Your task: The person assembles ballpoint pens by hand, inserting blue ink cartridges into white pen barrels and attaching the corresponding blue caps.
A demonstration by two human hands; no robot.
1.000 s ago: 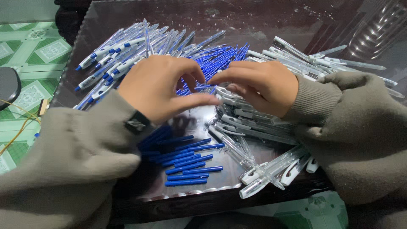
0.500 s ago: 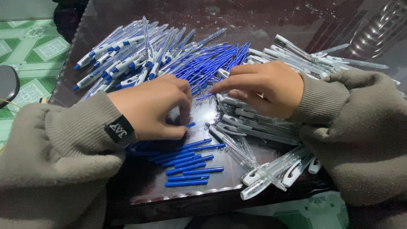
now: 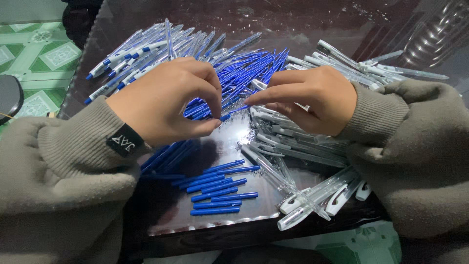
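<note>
Hands meet over the middle of a dark glossy tabletop (image 3: 303, 29) strewn with pen parts. The left hand (image 3: 163, 105) has thumb and forefinger pressed together in a pinch on the end of a thin blue plastic pen refill (image 3: 233, 111), which lies at the centre between both hands; the right hand (image 3: 312, 100) extends its forefinger to the refill's other end, remaining fingers curled, and whether they grip a barrel beneath cannot be told. Far centre lies a heap of loose blue refills (image 3: 249, 73); far left, a pile of assembled white pens with blue caps (image 3: 132, 54); right and near right, a spread of clear plastic pen barrels (image 3: 303, 146); near centre, a small row of short blue plugs or caps (image 3: 217, 193). Judgement: a single refill is being picked out and presented for fitting. The next move would call for a steady pinch and true alignment of the refill tip with a barrel's open end.
</note>
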